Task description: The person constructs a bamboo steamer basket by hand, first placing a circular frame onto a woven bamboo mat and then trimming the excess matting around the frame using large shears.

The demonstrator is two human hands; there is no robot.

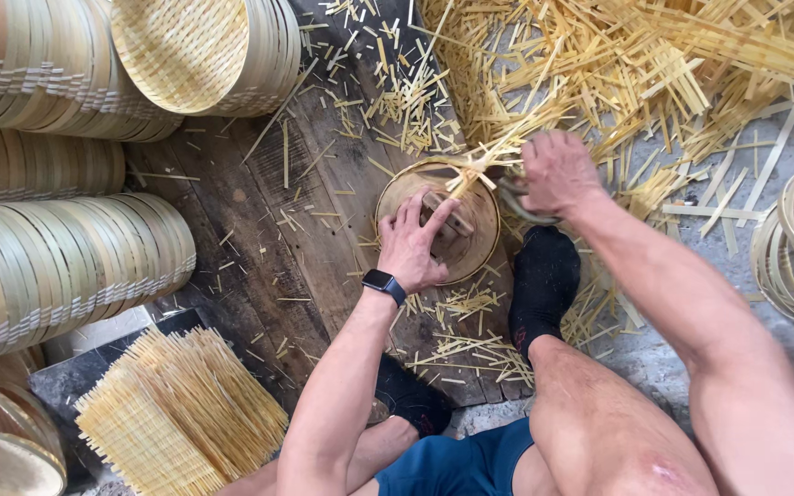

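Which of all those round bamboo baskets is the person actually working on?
The single round bamboo basket on the wooden board between the hands: the left hand presses on it. The others lie stacked in rows at the left, untouched.

A small dark rectangular smartwatch screen (384, 281) (black band) sits on the left wrist, unlit.

Hidden and cut-off parts

The right hand (555, 172) covers most of the metal tool (516, 204) it grips, so its kind is unclear; the left hand (415, 243) hides part of the round bamboo tray (480, 241); the stacked bamboo rings (57, 266) run past the left edge.
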